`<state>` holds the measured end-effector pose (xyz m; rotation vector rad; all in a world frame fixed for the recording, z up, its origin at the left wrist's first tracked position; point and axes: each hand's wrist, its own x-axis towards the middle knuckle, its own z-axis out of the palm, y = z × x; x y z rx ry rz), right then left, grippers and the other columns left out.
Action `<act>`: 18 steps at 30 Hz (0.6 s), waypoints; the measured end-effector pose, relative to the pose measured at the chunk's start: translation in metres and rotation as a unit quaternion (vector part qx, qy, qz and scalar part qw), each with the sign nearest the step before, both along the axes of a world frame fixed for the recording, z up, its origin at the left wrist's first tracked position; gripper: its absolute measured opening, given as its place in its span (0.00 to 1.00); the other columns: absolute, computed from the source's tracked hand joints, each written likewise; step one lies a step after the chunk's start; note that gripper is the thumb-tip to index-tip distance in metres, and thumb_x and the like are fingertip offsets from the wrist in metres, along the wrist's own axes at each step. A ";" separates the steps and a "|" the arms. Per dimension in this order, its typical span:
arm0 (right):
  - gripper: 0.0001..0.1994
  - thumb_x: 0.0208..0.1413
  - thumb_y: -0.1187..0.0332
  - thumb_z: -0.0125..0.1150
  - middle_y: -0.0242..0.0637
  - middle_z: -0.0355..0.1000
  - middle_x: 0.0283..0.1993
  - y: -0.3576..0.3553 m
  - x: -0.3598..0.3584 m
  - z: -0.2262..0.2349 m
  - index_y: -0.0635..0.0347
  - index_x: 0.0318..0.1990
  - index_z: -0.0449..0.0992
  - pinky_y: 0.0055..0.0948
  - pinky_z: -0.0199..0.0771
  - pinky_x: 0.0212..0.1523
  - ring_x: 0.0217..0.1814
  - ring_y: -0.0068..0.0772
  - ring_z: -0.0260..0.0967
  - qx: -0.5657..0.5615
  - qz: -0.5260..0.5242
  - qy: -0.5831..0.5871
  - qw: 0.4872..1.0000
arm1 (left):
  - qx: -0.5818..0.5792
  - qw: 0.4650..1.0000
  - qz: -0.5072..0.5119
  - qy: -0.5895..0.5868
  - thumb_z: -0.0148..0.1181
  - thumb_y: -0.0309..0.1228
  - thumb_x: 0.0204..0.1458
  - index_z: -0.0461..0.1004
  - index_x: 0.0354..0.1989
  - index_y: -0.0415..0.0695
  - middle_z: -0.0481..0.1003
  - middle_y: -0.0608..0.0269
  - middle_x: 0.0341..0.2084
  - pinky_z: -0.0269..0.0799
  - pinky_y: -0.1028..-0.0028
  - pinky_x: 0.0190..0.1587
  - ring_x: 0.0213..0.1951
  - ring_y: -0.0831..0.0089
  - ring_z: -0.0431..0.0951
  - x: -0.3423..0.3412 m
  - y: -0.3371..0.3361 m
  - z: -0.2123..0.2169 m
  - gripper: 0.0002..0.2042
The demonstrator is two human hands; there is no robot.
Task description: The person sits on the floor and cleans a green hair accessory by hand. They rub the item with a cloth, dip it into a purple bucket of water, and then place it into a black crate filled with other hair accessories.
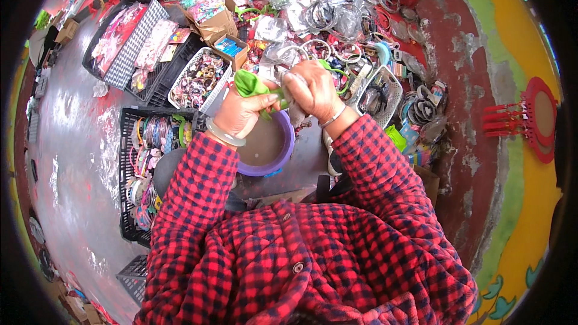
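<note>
My left hand [238,114] is closed on a bright green headband [248,83] whose wide cloth end, looking like a bow, sticks out above the thumb. Part of the green band also shows to the right, behind my other hand. My right hand [315,91] is closed round a greyish cloth [295,110], pressed against the band; its fingers partly hide the contact. Both hands are raised above a purple basin [289,151] that holds murky grey-brown water.
A black crate [127,162] of headbands stands at my left. Beyond it is a white basket [227,75] of small hair accessories. At right, another white basket [394,93] holds dark bands. A heap of bagged headbands [328,15] spreads ahead, and a red-brown wall [460,114] borders the right.
</note>
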<state>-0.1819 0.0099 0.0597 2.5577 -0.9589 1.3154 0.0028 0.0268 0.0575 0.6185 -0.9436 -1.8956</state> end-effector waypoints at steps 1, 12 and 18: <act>0.09 0.49 0.66 0.51 0.39 0.63 0.17 -0.002 -0.001 0.000 0.57 0.19 0.66 0.39 0.61 0.22 0.19 0.45 0.62 0.031 0.010 -0.028 0.999 | 0.006 1.000 0.003 0.010 0.57 0.19 0.45 0.71 0.33 0.37 0.73 0.60 0.25 0.67 0.77 0.29 0.27 0.71 0.74 0.003 -0.001 0.002 0.06; 0.16 0.56 0.60 0.49 0.29 0.68 0.22 0.004 -0.020 0.021 0.64 0.25 0.72 0.23 0.62 0.26 0.25 0.17 0.61 0.497 0.048 -0.353 0.791 | 0.008 0.990 0.059 0.124 0.57 0.22 0.46 0.69 0.37 0.36 0.71 0.55 0.34 0.66 0.73 0.43 0.35 0.69 0.72 0.008 -0.008 0.000 0.09; 0.23 0.50 0.47 0.48 0.47 0.69 0.18 -0.006 -0.030 0.011 0.60 0.23 0.75 0.40 0.68 0.28 0.22 0.46 0.69 0.404 -0.179 -0.045 0.896 | -0.215 0.935 0.237 -0.151 0.62 0.26 0.44 0.60 0.52 0.36 0.67 0.58 0.46 0.63 0.72 0.51 0.49 0.72 0.67 0.005 -0.018 0.004 0.26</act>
